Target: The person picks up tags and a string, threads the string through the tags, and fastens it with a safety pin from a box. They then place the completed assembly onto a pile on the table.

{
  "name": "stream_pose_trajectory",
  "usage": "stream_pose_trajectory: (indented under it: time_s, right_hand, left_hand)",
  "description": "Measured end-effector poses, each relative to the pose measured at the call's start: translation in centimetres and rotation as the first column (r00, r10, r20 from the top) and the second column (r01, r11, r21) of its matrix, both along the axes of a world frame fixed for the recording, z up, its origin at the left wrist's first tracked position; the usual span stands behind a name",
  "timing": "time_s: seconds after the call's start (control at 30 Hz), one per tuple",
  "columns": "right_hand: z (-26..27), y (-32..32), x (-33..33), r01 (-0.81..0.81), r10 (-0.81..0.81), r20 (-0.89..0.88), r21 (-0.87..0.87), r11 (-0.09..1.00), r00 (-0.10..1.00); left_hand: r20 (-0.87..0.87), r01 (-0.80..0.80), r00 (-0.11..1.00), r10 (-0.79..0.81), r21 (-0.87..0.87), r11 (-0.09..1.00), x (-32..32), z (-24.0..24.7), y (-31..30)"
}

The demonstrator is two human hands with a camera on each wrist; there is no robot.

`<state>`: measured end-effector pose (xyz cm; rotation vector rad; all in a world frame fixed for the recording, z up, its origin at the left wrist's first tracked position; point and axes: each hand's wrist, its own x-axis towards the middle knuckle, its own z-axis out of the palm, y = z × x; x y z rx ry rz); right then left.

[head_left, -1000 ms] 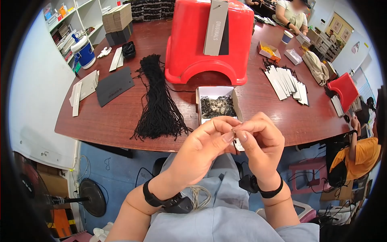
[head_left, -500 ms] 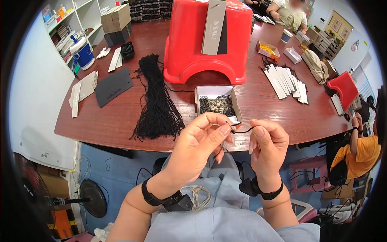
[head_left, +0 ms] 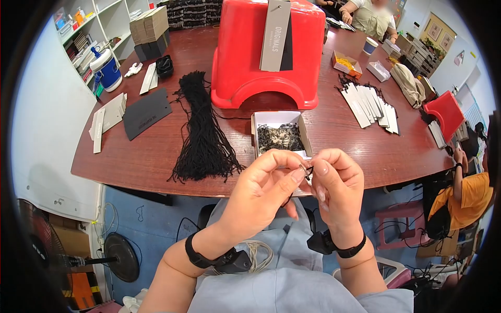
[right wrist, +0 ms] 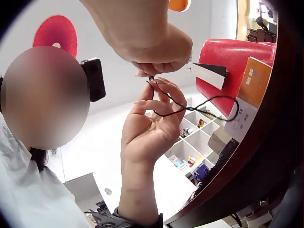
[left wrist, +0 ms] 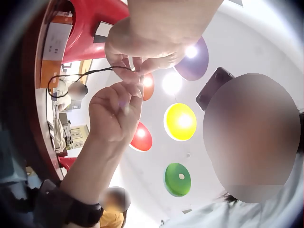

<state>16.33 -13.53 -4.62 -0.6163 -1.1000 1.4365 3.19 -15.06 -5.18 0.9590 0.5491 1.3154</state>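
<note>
In the head view my left hand [head_left: 261, 190] pinches a small thin metal pin [head_left: 302, 168] between thumb and index finger. A black cord [right wrist: 187, 109] runs from there; the right wrist view shows it passing by the left fingers and hanging out in a long loop. Close beside it, my right hand [head_left: 339, 190] pinches the cord between thumb and index finger, its fingertips right at the pin. Just beyond both hands stands an open white box [head_left: 279, 119] holding small black and metallic pieces. The fingertips partly hide the join of pin and cord.
A bundle of black cords [head_left: 201, 130] lies left of the box. Behind stands a red stool [head_left: 266, 83] with a grey ORIGINALS tag [head_left: 275, 36] on it. Pale tags [head_left: 368, 104] lie at right, a dark grey card [head_left: 147, 115] at left. Other people sit at the table.
Half a second ago my right hand drew a cord end out to the right; it has come back left to the left fingertips. My left hand keeps its pinch on the pin.
</note>
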Motion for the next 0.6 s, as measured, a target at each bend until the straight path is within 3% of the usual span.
stream_pose_trajectory:
  time_s: [0.07, 0.1, 0.17, 0.2, 0.23, 0.27, 0.3, 0.33, 0.4, 0.47, 0.5, 0.53, 0.57, 0.6]
  right_hand:
    - [-0.1, 0.0, 0.2, -0.068, 0.069, -0.07, 0.012, 0.998, 0.995]
    - [-0.1, 0.1, 0.3, -0.136, 0.139, -0.139, 0.028, 0.99, 0.981]
    - [-0.2, 0.1, 0.8, -0.073, 0.08, -0.128, 0.055, 0.996, 0.989]
    - [-0.3, 0.2, 0.9, -0.01, 0.02, -0.119, 0.084, 0.996, 0.993]
    - [-0.6, 0.6, 0.3, 0.131, -0.107, -0.113, 0.238, 0.962, 0.988]
    - [-0.9, 0.9, 0.2, 0.132, -0.108, -0.113, 0.237, 0.962, 0.988]
    - [-1.2, 1.2, 0.2, 0.249, -0.308, 0.071, 0.433, 0.866, 0.949]
    - [-1.5, 1.4, 0.3, 0.296, -0.518, 0.203, 0.627, 0.721, 0.831]
    - [-1.6, 1.2, 0.6, 0.257, -0.549, 0.25, 0.683, 0.684, 0.798]
    - [-1.6, 0.9, 0.9, 0.113, -0.392, 0.397, 0.568, 0.815, 0.83]
    - [-1.2, 0.6, 0.7, 0.105, -0.276, 0.323, 0.459, 0.882, 0.905]
    - [-0.9, 0.5, 0.8, 0.106, -0.276, 0.323, 0.457, 0.883, 0.906]
    - [-0.5, 0.4, 0.8, -0.013, -0.05, 0.212, 0.285, 0.958, 0.976]
    - [-0.3, 0.4, 0.8, -0.165, 0.159, 0.055, 0.125, 0.978, 0.986]
  left_hand:
    - [0.02, 0.171, 0.985, -0.17, -0.102, 0.98, -0.5, 0.2, 0.1]
    - [0.02, 0.171, 0.985, -0.17, -0.102, 0.98, -0.2, 0.1, 0.1]
    - [-0.228, -0.064, 0.972, 0.064, 0.007, 0.998, 0.7, -0.1, 0.0]
    - [-0.228, -0.065, 0.972, 0.065, 0.007, 0.998, 0.6, -0.1, 0.0]
    - [-0.43, -0.135, 0.872, 0.234, 0.247, 0.959, 0.4, 0.0, 0.0]
    - [-0.56, -0.137, 0.712, 0.424, 0.482, 0.865, 0.3, 0.0, 0.0]
    - [-0.576, -0.15, 0.637, 0.513, 0.56, 0.815, 0.3, 0.1, 0.0]
    - [-0.576, -0.148, 0.638, 0.512, 0.56, 0.815, 0.2, 0.1, 0.2]
    - [-0.507, -0.094, 0.396, 0.765, 0.807, 0.583, -0.5, 0.2, 0.9]
    - [-0.513, -0.088, 0.444, 0.734, 0.791, 0.606, -1.0, 1.0, 1.2]
    - [-0.577, -0.122, 0.697, 0.426, 0.49, 0.863, -1.1, 1.8, 1.1]
    - [-0.462, -0.032, 0.883, 0.087, 0.125, 0.992, -1.2, 2.2, 1.1]
    - [-0.435, 0.089, 0.898, -0.069, 0.026, 0.996, -1.7, 2.3, 1.6]
    - [-0.437, 0.09, 0.897, -0.071, 0.023, 0.996, -1.8, 2.1, 1.8]
